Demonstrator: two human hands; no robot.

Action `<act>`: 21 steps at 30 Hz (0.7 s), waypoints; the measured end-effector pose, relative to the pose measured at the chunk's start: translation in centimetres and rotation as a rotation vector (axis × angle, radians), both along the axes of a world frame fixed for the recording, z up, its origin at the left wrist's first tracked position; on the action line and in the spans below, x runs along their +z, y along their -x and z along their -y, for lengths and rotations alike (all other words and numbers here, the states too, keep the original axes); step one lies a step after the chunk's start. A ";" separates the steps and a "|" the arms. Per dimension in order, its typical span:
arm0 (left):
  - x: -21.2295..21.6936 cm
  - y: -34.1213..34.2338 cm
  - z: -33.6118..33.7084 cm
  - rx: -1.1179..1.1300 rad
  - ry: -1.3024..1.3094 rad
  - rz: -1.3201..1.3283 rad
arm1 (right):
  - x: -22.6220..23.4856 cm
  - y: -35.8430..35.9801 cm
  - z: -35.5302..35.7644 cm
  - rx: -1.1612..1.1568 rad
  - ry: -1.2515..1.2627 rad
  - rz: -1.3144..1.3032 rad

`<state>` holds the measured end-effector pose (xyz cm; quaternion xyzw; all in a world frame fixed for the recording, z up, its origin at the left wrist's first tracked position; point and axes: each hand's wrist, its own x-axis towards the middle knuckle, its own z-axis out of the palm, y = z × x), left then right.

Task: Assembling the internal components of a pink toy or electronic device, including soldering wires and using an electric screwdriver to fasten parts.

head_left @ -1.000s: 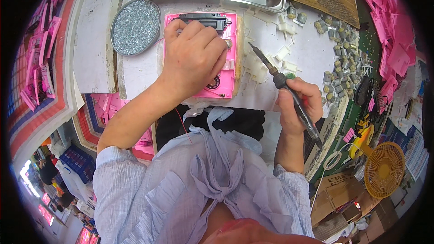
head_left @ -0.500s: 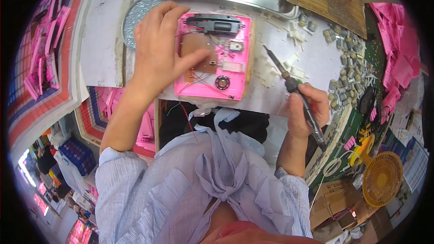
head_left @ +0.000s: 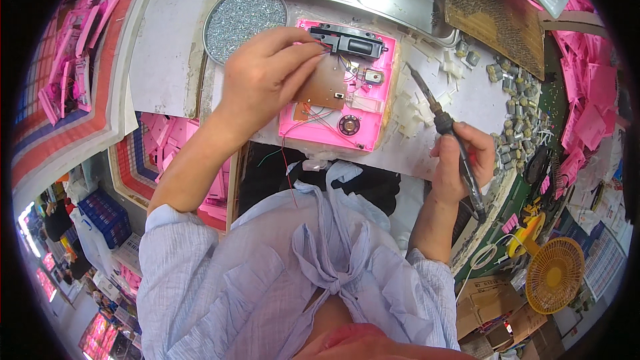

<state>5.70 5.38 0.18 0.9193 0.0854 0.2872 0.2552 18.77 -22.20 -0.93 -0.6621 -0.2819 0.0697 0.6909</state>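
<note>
A pink plastic casing (head_left: 373,123) lies on the worktable in front of me, its inside facing up. It holds a brown circuit board (head_left: 323,88), a black module (head_left: 348,41) along the far edge, a small silver motor (head_left: 373,77) and a round speaker (head_left: 349,125). My left hand (head_left: 263,77) reaches over the casing's left side, finger and thumb pinched on a thin wire by the module's left end; the fingers partly cover it. In my right hand (head_left: 467,160) is a soldering iron (head_left: 442,120), its tip pointing up and left, right of the casing and apart from it.
A round tray of small screws (head_left: 243,23) stands at far left, with a compartmented steel tray (head_left: 400,0) behind the casing. White plastic pieces (head_left: 419,112) and several small motors (head_left: 513,120) lie to the right. A yellow fan (head_left: 555,275) stands lower right.
My left hand has gone from resting over the circuit board, thumb spread, to pinching beside the black module. The soldering iron stays in my right hand. The whole view has shifted slightly.
</note>
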 end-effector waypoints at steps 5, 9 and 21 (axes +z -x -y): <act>-2.2 -1.8 1.8 0.064 0.750 0.034 | 0.9 -0.5 -4.0 0.059 0.016 -0.053; -1.7 -2.1 1.9 0.058 0.990 -0.001 | 2.6 -0.5 -8.0 0.125 0.076 -0.111; -1.4 -1.8 1.3 -0.054 0.844 -0.130 | 1.2 -0.7 -13.0 0.271 0.037 0.005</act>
